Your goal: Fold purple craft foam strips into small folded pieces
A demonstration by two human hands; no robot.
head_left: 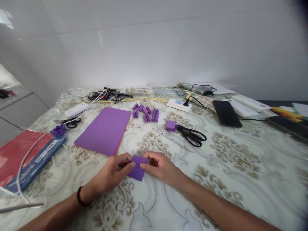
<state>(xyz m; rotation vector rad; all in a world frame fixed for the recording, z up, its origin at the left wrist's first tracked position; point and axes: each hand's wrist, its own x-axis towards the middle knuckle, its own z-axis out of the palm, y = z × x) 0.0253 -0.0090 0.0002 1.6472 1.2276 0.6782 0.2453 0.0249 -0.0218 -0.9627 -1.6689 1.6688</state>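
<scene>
Because the purple paper square [137, 175] is pinched near its upper edge by the left hand [114, 173] and the right hand [163, 167], with thumbs on top and fingers curled behind, an uneven pull from either side could tear it or skew a crease. It sits at the lower centre of the frame, and its lower edge hangs free of both grips, so that part could buckle or drift out of line if one thumb slips. Whether the square touches the tabletop [175, 208] cannot be told.

Around the hands, space is tightest toward the upper left, where a stack of coloured sheets [102, 133] lies just beyond the left hand; a careless elbow or wrist could push it askew. Right of centre, a clear ruler [173, 140] and black-handled scissors [195, 138] lie beyond the right hand, and a forward reach might knock either one. Small folded purple pieces [155, 114] cluster at upper centre, light enough, I'd judge, to scatter if brushed. At the left edge, a white cable [19, 173] crosses a red packet [22, 149] and could snag a sleeve or forearm.
</scene>
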